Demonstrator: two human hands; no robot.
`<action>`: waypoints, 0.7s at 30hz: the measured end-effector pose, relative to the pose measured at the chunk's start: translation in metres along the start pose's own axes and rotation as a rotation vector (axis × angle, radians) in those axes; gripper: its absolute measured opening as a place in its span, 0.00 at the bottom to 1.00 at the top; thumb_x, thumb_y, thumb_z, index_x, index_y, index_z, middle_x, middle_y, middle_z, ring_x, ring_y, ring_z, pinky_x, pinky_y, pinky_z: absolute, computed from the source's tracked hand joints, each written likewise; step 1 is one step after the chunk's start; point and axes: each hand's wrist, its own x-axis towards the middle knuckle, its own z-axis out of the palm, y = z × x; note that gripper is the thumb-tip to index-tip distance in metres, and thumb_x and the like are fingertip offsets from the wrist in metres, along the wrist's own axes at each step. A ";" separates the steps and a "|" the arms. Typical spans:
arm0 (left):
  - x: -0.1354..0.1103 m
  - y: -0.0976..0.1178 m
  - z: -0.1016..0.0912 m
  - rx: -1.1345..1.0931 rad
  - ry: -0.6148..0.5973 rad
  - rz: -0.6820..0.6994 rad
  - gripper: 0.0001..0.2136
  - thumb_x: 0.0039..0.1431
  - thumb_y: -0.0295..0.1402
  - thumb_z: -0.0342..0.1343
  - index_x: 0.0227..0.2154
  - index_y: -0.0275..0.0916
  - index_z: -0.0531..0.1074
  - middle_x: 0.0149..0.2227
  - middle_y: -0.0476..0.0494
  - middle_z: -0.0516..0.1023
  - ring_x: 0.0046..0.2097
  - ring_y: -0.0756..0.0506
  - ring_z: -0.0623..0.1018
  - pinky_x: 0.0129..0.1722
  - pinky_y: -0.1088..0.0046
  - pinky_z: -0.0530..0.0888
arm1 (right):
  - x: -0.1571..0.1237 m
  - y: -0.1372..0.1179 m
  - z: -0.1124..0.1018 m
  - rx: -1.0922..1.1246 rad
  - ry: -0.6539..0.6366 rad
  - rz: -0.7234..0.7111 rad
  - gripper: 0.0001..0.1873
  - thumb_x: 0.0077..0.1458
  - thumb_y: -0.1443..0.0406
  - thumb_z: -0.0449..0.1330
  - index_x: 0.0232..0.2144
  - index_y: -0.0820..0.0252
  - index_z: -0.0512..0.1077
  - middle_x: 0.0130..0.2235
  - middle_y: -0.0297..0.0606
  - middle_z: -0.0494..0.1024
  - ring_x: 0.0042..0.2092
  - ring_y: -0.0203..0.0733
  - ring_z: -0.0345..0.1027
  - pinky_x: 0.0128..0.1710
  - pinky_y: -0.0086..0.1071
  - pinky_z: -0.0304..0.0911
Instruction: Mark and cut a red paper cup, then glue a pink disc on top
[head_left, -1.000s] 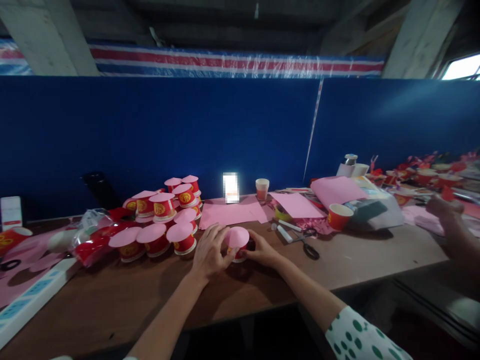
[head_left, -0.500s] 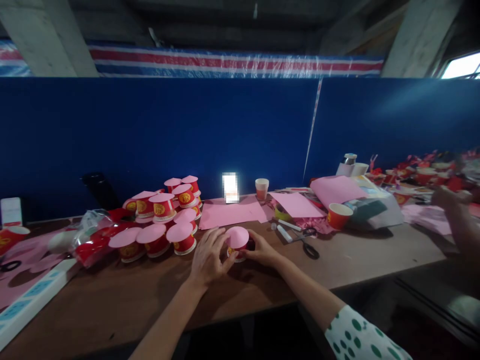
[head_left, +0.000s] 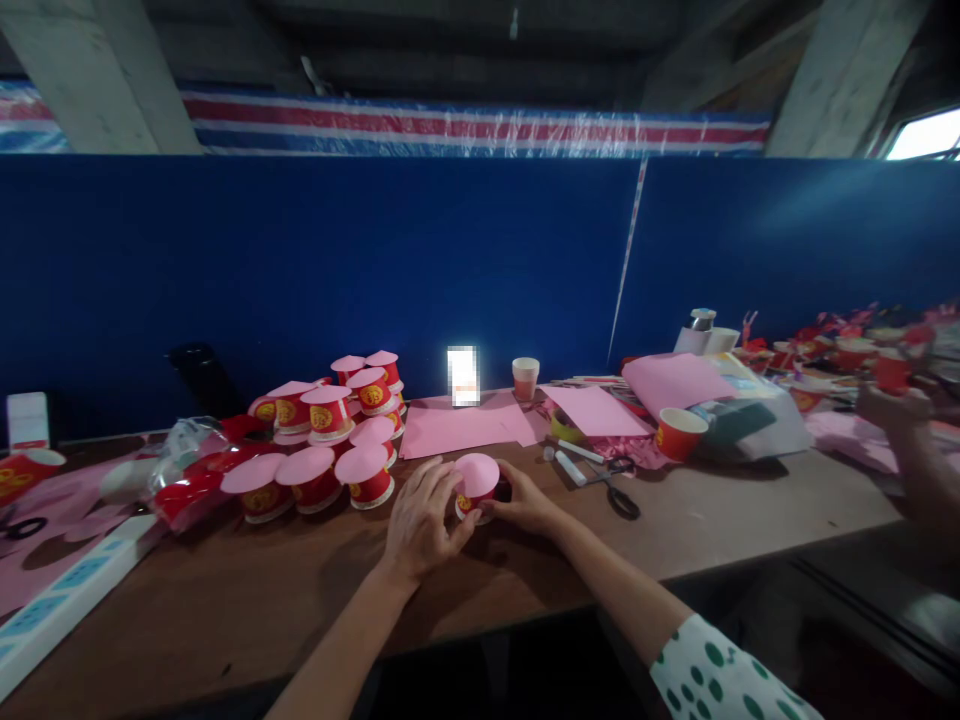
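An upside-down red paper cup (head_left: 474, 500) with a gold print stands on the table in front of me, a round pink paper disc (head_left: 477, 474) lying on its top. My left hand (head_left: 426, 515) curves round the cup's left side, thumb at its lower front. From the right, my right hand (head_left: 529, 502) grips the cup near its base, with fingers partly hidden behind it. To the left stand several similar red cups with pink discs (head_left: 363, 478), some of them stacked.
Pink paper sheets (head_left: 465, 425), an upright paper cup (head_left: 525, 379), a glue stick (head_left: 570, 468), scissors (head_left: 621, 500) and a red cup (head_left: 680, 434) lie beyond and to the right. A power strip (head_left: 71, 600) is at left. Another person's hand (head_left: 896, 405) holds a red cup at far right.
Both of my hands stay round the cup, with hardly any shift. At far right, the other person's hand has turned and a red cup now shows in it.
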 end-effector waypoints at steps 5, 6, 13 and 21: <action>0.000 0.000 0.000 -0.010 0.026 0.001 0.22 0.51 0.40 0.52 0.48 0.36 0.64 0.49 0.35 0.69 0.54 0.36 0.66 0.51 0.54 0.66 | -0.001 -0.002 0.001 0.005 -0.003 -0.003 0.31 0.44 0.64 0.66 0.51 0.58 0.61 0.47 0.40 0.72 0.47 0.44 0.67 0.47 0.38 0.63; -0.001 0.000 0.000 -0.013 0.027 0.002 0.22 0.51 0.40 0.52 0.48 0.37 0.64 0.49 0.35 0.70 0.54 0.36 0.66 0.51 0.54 0.67 | -0.001 -0.002 0.002 0.005 -0.002 -0.003 0.31 0.44 0.64 0.66 0.51 0.59 0.61 0.47 0.40 0.72 0.46 0.44 0.67 0.47 0.38 0.63; -0.006 0.002 -0.001 -0.033 0.004 -0.048 0.23 0.52 0.39 0.53 0.50 0.35 0.61 0.51 0.34 0.68 0.55 0.36 0.64 0.53 0.55 0.65 | -0.002 -0.007 0.001 -0.009 -0.004 0.000 0.32 0.44 0.63 0.66 0.51 0.58 0.61 0.47 0.41 0.71 0.47 0.45 0.67 0.47 0.38 0.63; -0.016 -0.012 0.000 -0.100 0.078 -0.153 0.18 0.55 0.33 0.51 0.49 0.38 0.61 0.50 0.37 0.69 0.54 0.40 0.66 0.54 0.56 0.65 | -0.003 -0.008 0.001 -0.073 0.016 0.000 0.33 0.42 0.66 0.66 0.51 0.59 0.61 0.49 0.41 0.70 0.49 0.46 0.65 0.50 0.41 0.60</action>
